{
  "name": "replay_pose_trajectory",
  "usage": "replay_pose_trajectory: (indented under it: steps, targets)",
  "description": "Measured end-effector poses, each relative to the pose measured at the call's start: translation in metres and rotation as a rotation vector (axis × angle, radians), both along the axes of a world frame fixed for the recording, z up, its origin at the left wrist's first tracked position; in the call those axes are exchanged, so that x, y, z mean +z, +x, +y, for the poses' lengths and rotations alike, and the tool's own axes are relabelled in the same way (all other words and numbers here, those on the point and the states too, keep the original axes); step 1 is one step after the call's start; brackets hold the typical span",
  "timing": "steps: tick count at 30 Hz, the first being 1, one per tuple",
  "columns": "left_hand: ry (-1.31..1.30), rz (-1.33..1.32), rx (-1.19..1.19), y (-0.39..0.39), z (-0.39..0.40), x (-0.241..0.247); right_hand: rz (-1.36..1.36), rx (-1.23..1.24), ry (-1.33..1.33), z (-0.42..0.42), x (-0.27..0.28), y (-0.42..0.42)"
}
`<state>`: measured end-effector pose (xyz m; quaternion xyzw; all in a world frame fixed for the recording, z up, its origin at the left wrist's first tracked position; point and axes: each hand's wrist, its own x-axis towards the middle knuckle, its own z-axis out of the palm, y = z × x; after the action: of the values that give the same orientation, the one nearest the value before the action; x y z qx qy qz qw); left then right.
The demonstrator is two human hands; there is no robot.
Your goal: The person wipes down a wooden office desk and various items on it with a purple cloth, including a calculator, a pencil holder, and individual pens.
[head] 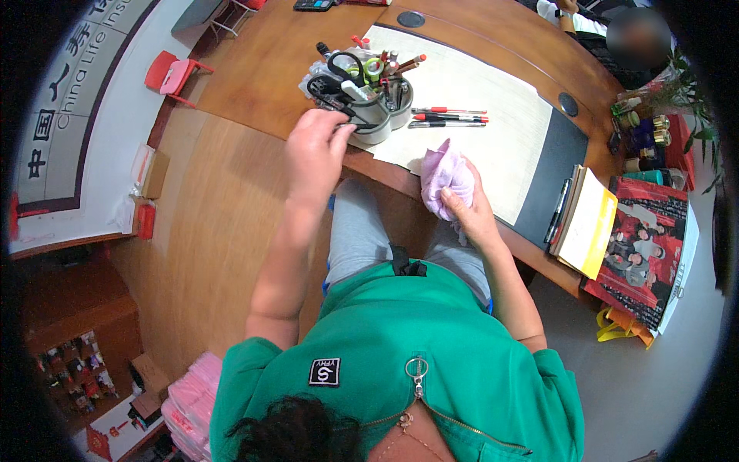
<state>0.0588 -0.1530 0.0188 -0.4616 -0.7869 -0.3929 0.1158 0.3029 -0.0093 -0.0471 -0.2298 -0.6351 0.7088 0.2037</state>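
My right hand (473, 211) grips a bunched lilac cloth (447, 179) over the front edge of the desk. My left hand (317, 150) is at the near left side of a grey-white pen holder (372, 136) with several round compartments. Its thumb and fingers come together by a dark stick-like item at the rim; whether they hold it is unclear. Black-handled scissors (326, 86), a green tape roll (374, 69) and red-ended pencils (413, 62) stand in the holder. Several pens (450, 117) lie in a row on white paper beside it.
A large sheet of white paper (491, 86) covers part of a black desk mat (563, 150) on the wooden desk (248, 75). Notebooks (586, 222) and a red printed bag (641, 248) sit at the right. Across the desk is another person (629, 46). Red chairs (173, 75) stand at left.
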Motion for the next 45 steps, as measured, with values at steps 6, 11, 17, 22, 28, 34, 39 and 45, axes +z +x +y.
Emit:
replay_pose_trajectory:
  steps: [6, 11, 17, 22, 28, 34, 39, 45]
  targets:
    - [0.419, -0.623, -0.005, 0.024, -0.039, 0.044, -0.045, 0.062, 0.114, 0.005, 0.001, 0.009]
    - [0.460, -1.287, -0.242, 0.071, -0.023, 0.005, 0.088, 0.014, -0.418, -0.025, 0.033, -0.027]
    - [0.204, -0.717, -0.318, 0.092, -0.011, -0.019, 0.133, 0.065, -0.048, -0.031, 0.025, -0.029]
    - [0.099, -0.581, -0.351, 0.102, -0.012, -0.025, 0.078, -0.132, -0.269, -0.031, 0.021, -0.032]
    - [0.196, -1.132, -0.439, 0.109, -0.012, -0.045, 0.107, -0.350, -0.400, 0.012, 0.040, -0.028]
    - [0.273, -1.551, -0.432, 0.112, 0.006, -0.044, 0.130, -0.366, -0.316, 0.022, 0.029, -0.033]
    - [0.219, -1.336, -0.447, 0.102, 0.014, -0.041, 0.049, -0.366, -0.290, 0.021, 0.028, -0.020]
    - [0.205, -1.357, -0.483, 0.113, 0.011, -0.048, 0.110, -0.345, -0.322, 0.018, 0.029, -0.012]
